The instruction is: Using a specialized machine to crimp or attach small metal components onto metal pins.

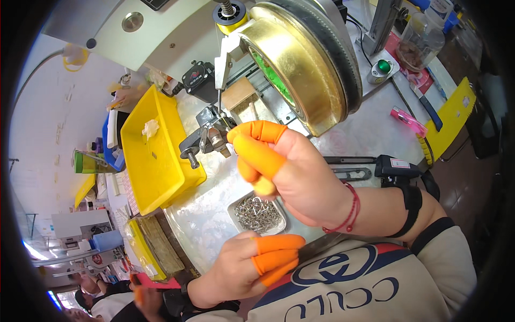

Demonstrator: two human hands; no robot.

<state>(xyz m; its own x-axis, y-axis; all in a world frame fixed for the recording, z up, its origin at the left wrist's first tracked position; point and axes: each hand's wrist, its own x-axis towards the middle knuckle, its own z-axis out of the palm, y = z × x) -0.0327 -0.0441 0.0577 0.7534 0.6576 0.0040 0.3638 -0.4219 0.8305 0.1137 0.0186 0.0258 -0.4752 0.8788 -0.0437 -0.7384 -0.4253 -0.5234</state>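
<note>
My right hand [289, 169], orange finger cots on its fingers, is raised beside a small metal clamp [214, 137] on the machine. Thumb and forefinger are pinched together at the clamp's edge; what they hold is too small and covered to make out. Just above the fingertips, a thin rod points down from a pale arm [222, 70]. Lower down, my left hand [241, 263] also wears orange cots. Its fingers are slightly bent and apart, with nothing visible in them. Between the hands lies a white tray [232, 210] of small shiny metal pieces [257, 214].
A large brass-coloured wheel [300, 64] rises behind my right hand. To the left stands a yellow bin [155, 188] with a crumpled white scrap. On the right are a green button [383, 66], a pink lighter-like object [409, 122] and a knife [429, 112]. Another person [107, 306] sits lower left.
</note>
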